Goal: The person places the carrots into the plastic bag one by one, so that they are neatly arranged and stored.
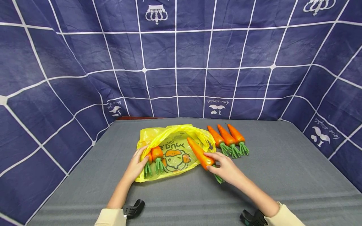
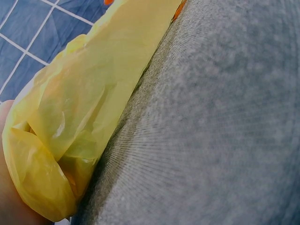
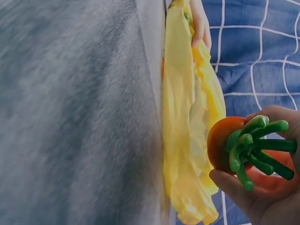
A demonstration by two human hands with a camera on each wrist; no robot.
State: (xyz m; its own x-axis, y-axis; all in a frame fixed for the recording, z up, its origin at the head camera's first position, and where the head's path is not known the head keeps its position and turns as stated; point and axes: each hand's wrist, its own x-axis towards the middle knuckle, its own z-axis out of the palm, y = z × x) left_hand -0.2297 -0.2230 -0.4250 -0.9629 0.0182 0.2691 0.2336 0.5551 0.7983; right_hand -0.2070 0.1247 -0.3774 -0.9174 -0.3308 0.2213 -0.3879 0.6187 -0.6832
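Angling the carrot (image 1: pixel 199 152) gripped by the right hand (image 1: pixel 226 167), right of centre, tip-first should work best; the left hand (image 1: pixel 137 164), left of centre, grips the yellow bag (image 1: pixel 183 128)

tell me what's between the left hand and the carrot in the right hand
The head view shows two carrots in the yellow bag, then its duck print, between the left hand and the held carrot.

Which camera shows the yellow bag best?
The head view: nearly the whole yellow bag shows, with its printed duck and two carrots in it. The left wrist view has only part, close up; the right wrist view shows it narrow, side-on.
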